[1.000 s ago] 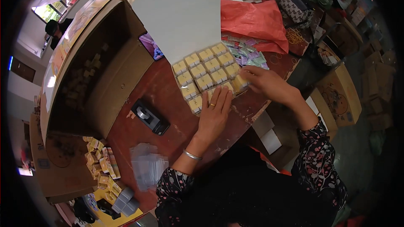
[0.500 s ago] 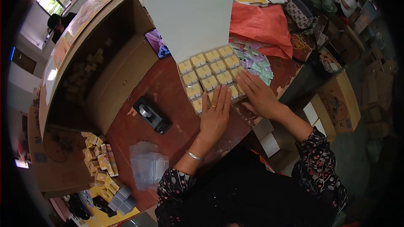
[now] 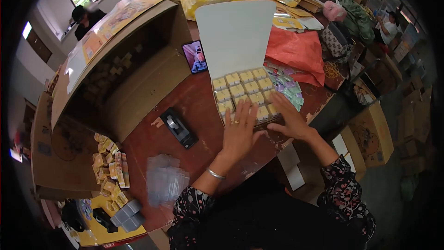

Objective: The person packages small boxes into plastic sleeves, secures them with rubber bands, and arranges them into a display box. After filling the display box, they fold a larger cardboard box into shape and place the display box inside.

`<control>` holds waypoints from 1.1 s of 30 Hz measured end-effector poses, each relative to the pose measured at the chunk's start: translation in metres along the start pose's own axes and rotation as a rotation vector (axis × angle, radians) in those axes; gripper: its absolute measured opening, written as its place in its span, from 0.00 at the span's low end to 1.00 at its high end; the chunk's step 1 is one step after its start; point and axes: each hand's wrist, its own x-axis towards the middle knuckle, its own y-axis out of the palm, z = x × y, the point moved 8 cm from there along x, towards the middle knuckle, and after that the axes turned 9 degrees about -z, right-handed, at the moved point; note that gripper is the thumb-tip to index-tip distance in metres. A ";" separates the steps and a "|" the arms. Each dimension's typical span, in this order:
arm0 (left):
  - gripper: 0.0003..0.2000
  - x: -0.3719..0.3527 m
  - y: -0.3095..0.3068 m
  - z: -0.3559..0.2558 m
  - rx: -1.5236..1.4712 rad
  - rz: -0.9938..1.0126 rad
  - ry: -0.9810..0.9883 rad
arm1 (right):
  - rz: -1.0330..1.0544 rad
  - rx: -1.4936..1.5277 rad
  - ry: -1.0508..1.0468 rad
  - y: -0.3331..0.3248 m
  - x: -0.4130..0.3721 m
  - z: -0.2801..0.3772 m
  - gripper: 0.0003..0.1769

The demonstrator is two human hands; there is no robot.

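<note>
An open box with a raised white lid [image 3: 236, 37] stands on the red table, filled with rows of small pale-yellow packs [image 3: 249, 87]. My left hand [image 3: 238, 129] lies with spread fingertips over the packs at the box's near left. At the near right corner, my right hand [image 3: 290, 118] has its fingers stretched over the packs and its thumb apart. Neither hand is closed round anything. Beside the box on the right lie small green and purple sachets [image 3: 289, 88].
A large cardboard box [image 3: 138, 92] lies open at left, with a phone [image 3: 194, 57] beside it. A black tape dispenser [image 3: 178, 127], clear plastic sleeves [image 3: 164, 180] and yellow packs [image 3: 111, 171] are nearer. Red plastic [image 3: 296, 53] lies behind. Two people [image 3: 85, 21] [image 3: 387, 28] are in the background.
The camera view has shifted, so the box and table sit lower and further right. My left thumb has spread away from its fingers. Both hands stay over the packs.
</note>
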 end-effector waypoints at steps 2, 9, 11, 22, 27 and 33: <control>0.47 -0.003 -0.030 0.039 -0.092 -0.114 -0.155 | -0.126 0.514 0.248 -0.016 0.005 -0.031 0.51; 0.42 -0.024 0.040 0.102 -1.350 -0.067 -0.953 | -0.080 1.218 0.626 0.045 0.032 -0.034 0.42; 0.41 -0.037 0.032 0.088 -1.271 -0.064 -0.975 | -0.135 1.167 0.640 0.060 0.012 -0.051 0.42; 0.41 -0.041 0.042 0.116 -0.835 0.043 -0.936 | -0.145 -0.139 0.163 0.020 0.028 -0.008 0.40; 0.42 -0.030 0.023 0.102 -0.676 0.050 -0.956 | -0.059 0.031 0.257 0.040 0.027 -0.013 0.39; 0.41 -0.010 -0.012 0.085 -0.158 0.003 -0.515 | -0.153 -0.297 0.056 0.013 0.038 0.024 0.38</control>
